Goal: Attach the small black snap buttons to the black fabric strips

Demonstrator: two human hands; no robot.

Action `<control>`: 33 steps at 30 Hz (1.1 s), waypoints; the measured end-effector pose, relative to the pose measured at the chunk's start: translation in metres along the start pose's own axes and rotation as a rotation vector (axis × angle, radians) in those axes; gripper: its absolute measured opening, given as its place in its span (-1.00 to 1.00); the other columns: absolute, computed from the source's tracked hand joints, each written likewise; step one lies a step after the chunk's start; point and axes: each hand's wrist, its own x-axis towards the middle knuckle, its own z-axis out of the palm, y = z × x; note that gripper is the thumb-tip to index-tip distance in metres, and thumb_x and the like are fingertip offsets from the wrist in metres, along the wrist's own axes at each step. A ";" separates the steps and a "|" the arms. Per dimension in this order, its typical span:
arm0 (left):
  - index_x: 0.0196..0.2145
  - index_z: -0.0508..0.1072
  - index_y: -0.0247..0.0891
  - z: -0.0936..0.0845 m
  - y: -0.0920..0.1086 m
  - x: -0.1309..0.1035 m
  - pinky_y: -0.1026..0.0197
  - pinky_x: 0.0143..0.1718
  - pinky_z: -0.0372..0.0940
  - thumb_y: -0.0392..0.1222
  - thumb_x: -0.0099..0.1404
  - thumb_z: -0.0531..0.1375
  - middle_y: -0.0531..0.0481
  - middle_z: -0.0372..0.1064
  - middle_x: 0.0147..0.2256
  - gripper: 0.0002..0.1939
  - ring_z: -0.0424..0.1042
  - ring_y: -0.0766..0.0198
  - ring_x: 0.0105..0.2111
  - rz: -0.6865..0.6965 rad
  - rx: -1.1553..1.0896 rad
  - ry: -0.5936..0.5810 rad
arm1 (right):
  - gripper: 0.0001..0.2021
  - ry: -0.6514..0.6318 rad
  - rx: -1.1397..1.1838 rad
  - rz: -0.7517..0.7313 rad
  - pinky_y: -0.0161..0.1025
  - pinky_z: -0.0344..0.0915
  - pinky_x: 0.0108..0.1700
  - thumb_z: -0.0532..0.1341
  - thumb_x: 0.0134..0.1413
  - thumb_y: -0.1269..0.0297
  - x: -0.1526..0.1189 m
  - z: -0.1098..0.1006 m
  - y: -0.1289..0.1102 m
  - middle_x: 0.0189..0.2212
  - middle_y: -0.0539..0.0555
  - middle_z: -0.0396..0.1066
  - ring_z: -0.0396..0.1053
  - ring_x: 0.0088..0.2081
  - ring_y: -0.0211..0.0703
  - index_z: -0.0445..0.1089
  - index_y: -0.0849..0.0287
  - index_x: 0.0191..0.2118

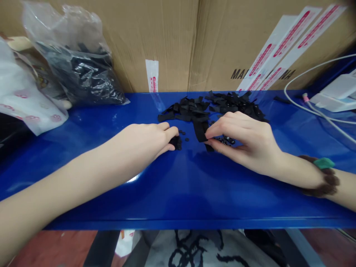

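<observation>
My right hand [241, 139] pinches a short black fabric strip [199, 129] between thumb and fingertips, just above the blue table. Under and behind its fingers lie small black pieces with white letter-like marks [229, 139]. My left hand [151, 139] is closed, thumb and fingertips drawn together at a small heap of tiny black pieces [176, 142]. What those fingertips hold, if anything, is hidden. A few black discs [187, 139] lie loose between the hands. Beyond them are two heaps of black strips, one in the middle [189, 107] and one to the right [236, 101].
Cardboard [172, 44] stands along the back edge of the blue table [167, 193]. At the back left sit a clear bag of black material [89, 76] and a white printed bag [27, 96]. White cables [294, 98] and a white block [336, 94] are at the right.
</observation>
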 end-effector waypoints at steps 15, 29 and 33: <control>-0.13 0.35 -0.29 0.000 0.019 0.009 0.29 -0.51 0.15 -0.09 0.41 0.02 -0.02 0.43 -0.21 -0.76 0.48 0.26 -0.37 -0.103 0.046 0.104 | -0.93 -0.016 -0.016 -0.004 -0.20 0.21 -0.24 0.15 0.19 0.41 0.002 0.000 -0.002 -0.33 0.04 0.48 0.40 -0.28 -0.17 0.37 0.16 -0.24; -0.24 0.43 -0.31 0.004 0.027 0.011 0.17 -0.31 0.29 -0.10 0.44 -0.10 -0.09 0.46 -0.30 -0.63 0.48 0.09 -0.21 0.046 0.089 0.007 | -0.93 -0.034 -0.011 -0.021 -0.18 0.23 -0.24 0.16 0.19 0.38 0.002 0.000 0.000 -0.33 0.05 0.46 0.39 -0.27 -0.16 0.37 0.18 -0.23; -0.27 0.44 -0.31 0.001 0.026 0.009 0.19 -0.34 0.26 -0.06 0.45 -0.13 -0.10 0.46 -0.31 -0.59 0.47 0.08 -0.19 0.010 0.109 0.018 | -0.94 -0.031 -0.012 -0.028 -0.19 0.24 -0.24 0.15 0.20 0.39 0.001 0.000 0.000 -0.33 0.04 0.46 0.39 -0.28 -0.17 0.37 0.17 -0.23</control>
